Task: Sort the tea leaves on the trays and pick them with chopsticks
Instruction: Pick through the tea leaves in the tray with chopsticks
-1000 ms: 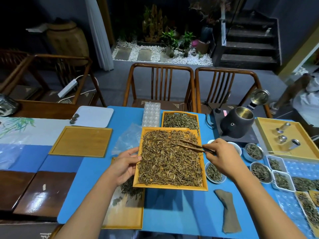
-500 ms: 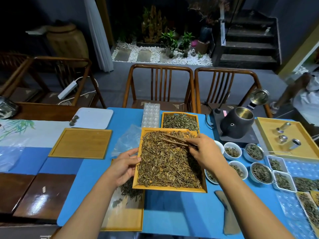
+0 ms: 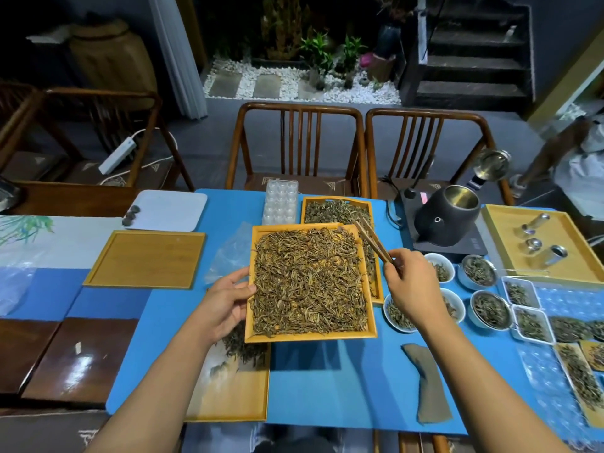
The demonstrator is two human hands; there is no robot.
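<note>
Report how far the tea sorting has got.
Done: several small bowls at the right already hold leaves. In hand: the left hand grips the big tray, heaped with leaves; the right hand holds chopsticks above its far right corner, tips apparently empty. Left: nearly that whole tray, plus the tray behind.

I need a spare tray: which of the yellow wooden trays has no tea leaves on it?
The empty tray left of the left hand; every other wooden tray carries leaves.

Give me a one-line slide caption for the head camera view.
Left hand holds a tea-filled tray while right hand raises chopsticks at its far corner.
</note>
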